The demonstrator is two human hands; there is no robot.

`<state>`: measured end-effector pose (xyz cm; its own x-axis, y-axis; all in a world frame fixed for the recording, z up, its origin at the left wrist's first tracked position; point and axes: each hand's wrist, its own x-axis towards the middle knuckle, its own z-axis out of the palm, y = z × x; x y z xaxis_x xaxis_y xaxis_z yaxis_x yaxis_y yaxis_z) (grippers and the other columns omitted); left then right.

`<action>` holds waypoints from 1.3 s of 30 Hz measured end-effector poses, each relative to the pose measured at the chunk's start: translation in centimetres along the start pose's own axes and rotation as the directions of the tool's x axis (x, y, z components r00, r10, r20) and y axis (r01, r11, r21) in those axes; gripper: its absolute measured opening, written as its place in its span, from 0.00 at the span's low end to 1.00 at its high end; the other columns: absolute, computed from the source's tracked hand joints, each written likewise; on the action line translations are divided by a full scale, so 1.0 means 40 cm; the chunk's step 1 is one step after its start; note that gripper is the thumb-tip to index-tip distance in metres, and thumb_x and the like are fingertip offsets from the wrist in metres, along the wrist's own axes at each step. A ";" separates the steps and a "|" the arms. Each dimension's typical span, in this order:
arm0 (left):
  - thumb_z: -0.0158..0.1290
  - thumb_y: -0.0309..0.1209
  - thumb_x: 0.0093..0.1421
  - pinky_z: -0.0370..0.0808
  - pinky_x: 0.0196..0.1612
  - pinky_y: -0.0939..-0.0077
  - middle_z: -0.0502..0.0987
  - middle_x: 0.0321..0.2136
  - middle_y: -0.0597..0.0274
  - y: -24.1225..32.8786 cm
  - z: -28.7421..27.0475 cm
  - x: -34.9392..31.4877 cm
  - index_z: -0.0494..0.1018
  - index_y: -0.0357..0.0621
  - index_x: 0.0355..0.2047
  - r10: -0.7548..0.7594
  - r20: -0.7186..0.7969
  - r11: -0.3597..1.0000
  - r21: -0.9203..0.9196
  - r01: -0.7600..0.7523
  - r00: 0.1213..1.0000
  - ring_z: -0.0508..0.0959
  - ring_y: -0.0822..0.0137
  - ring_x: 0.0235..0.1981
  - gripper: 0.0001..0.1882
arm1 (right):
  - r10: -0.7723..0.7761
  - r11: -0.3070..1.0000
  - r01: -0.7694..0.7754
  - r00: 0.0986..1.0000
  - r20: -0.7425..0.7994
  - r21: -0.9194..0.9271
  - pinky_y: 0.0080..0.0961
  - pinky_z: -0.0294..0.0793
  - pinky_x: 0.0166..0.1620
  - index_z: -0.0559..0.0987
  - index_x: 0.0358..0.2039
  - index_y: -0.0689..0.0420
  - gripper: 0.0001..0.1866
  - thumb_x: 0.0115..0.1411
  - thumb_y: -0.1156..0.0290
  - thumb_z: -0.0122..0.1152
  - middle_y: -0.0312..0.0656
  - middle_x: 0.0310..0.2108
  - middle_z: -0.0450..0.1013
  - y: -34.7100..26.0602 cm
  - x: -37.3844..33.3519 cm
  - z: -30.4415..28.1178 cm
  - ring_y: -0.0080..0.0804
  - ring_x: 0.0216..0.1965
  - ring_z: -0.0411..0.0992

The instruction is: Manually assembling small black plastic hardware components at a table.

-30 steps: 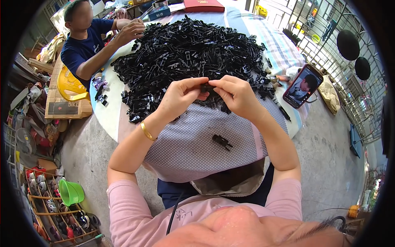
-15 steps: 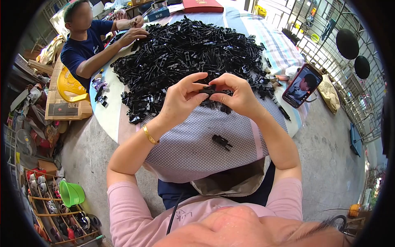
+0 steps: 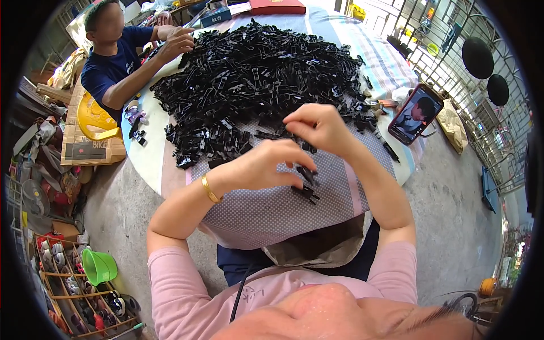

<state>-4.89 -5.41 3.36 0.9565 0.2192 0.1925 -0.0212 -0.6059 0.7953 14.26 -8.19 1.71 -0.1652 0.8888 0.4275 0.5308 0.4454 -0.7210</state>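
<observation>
A large heap of black plastic clips covers the middle of the round table. My left hand hovers over the near cloth, thumb and fingers apart. Just off its fingertips is a motion-smeared black clip; no grip on it shows. Below that, another black clip lies on the dotted cloth. Beside the heap's near edge, my right hand has thumb and index drawn together in a pinch. Whether anything small is between them cannot be made out against the dark clips.
A phone stands at the table's right side. Across at the far left, a co-worker's hand is at the heap's edge. A red box sits at the back. A brown bag opening hangs below the near cloth edge.
My hands were together on a black clip and have parted. The left came down toward the clip on the cloth, fingers opening; the right stayed near the heap. The co-worker's near hand shifted slightly left.
</observation>
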 end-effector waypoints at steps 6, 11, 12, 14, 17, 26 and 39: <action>0.59 0.23 0.46 0.66 0.24 0.83 0.69 0.24 0.66 0.005 -0.088 -0.014 0.77 0.39 0.28 -0.011 -0.349 0.978 0.190 0.083 0.937 0.68 0.75 0.22 0.07 | -0.286 0.782 0.291 0.953 0.098 -0.551 0.27 0.68 0.35 0.78 0.28 0.54 0.10 0.45 0.65 0.63 0.36 0.28 0.67 0.017 -0.008 0.097 0.34 0.34 0.65; 0.57 0.30 0.47 0.69 0.28 0.74 0.73 0.22 0.58 -0.038 -0.143 -0.046 0.76 0.37 0.25 -0.236 -0.459 0.743 0.483 0.464 0.857 0.73 0.64 0.24 0.09 | -0.219 0.773 0.247 0.968 0.119 -0.585 0.28 0.65 0.37 0.78 0.24 0.55 0.09 0.46 0.64 0.63 0.36 0.29 0.67 0.006 0.002 0.110 0.34 0.37 0.64; 0.58 0.33 0.47 0.70 0.30 0.71 0.73 0.22 0.58 -0.040 -0.143 -0.050 0.76 0.37 0.24 -0.284 -0.446 0.641 0.570 0.514 0.849 0.74 0.61 0.25 0.10 | -0.223 0.775 0.250 0.967 0.119 -0.581 0.28 0.65 0.37 0.78 0.24 0.55 0.09 0.46 0.64 0.63 0.36 0.29 0.67 0.004 0.004 0.106 0.34 0.37 0.64; 0.58 0.36 0.47 0.70 0.34 0.69 0.73 0.24 0.58 -0.036 -0.120 -0.042 0.76 0.38 0.23 -0.352 -0.430 0.512 0.655 0.555 0.831 0.74 0.58 0.30 0.12 | -0.326 0.865 0.277 0.944 -0.048 -0.418 0.29 0.66 0.38 0.77 0.24 0.56 0.08 0.46 0.66 0.63 0.36 0.32 0.69 0.006 0.003 0.083 0.34 0.38 0.66; 0.58 0.36 0.47 0.70 0.37 0.69 0.73 0.26 0.58 -0.052 -0.105 -0.033 0.76 0.39 0.23 -0.414 -0.408 0.435 0.696 0.571 0.813 0.74 0.58 0.33 0.12 | -0.270 0.945 0.214 0.938 -0.219 -0.249 0.30 0.70 0.34 0.76 0.25 0.59 0.08 0.46 0.70 0.63 0.40 0.27 0.73 -0.004 0.011 0.053 0.36 0.28 0.71; 0.51 0.29 0.58 0.77 0.38 0.80 0.76 0.31 0.52 -0.075 -0.134 -0.011 0.69 0.31 0.33 -0.521 -0.307 0.806 -0.485 0.340 0.797 0.79 0.64 0.34 0.10 | 0.133 0.955 -0.060 0.962 -0.240 0.289 0.14 0.72 0.32 0.77 0.36 0.63 0.10 0.55 0.72 0.60 0.37 0.29 0.75 -0.002 0.004 0.010 0.17 0.29 0.72; 0.53 0.24 0.56 0.77 0.39 0.77 0.76 0.35 0.55 -0.073 -0.084 -0.001 0.68 0.31 0.47 -0.407 -0.332 0.733 -0.675 0.088 0.851 0.78 0.68 0.33 0.18 | -0.183 0.971 0.195 0.979 -0.094 0.141 0.16 0.69 0.30 0.77 0.39 0.61 0.12 0.52 0.79 0.59 0.38 0.29 0.70 -0.040 -0.001 0.008 0.22 0.28 0.69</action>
<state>-5.84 -1.05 2.96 0.7262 0.6868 0.0308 -0.1280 0.0910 0.9876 13.15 -8.90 2.69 -0.1807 0.7782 0.6014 0.3662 0.6208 -0.6932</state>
